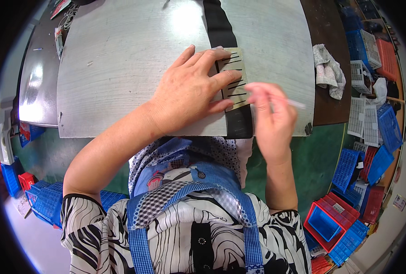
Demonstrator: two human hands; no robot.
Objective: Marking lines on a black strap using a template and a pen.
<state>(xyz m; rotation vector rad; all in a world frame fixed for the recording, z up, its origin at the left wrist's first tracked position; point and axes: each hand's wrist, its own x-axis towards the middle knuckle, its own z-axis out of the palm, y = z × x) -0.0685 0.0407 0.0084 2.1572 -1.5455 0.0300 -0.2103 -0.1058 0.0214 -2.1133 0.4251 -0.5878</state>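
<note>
On a black strip (240, 124), slotted template (238, 99), left grip (187, 89) spread across it, right grip (274, 118) pinching pale pen (297, 104)

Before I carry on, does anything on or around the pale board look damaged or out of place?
The pale board has a dark patch at its near right corner, perhaps worn. Beside its right edge, a cloth lies crumpled, looking carelessly left.

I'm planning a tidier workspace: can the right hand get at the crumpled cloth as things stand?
Probably yes: nothing visible blocks the way across the pale board to the crumpled cloth, though the right hand holds a thin pale stick.
</note>
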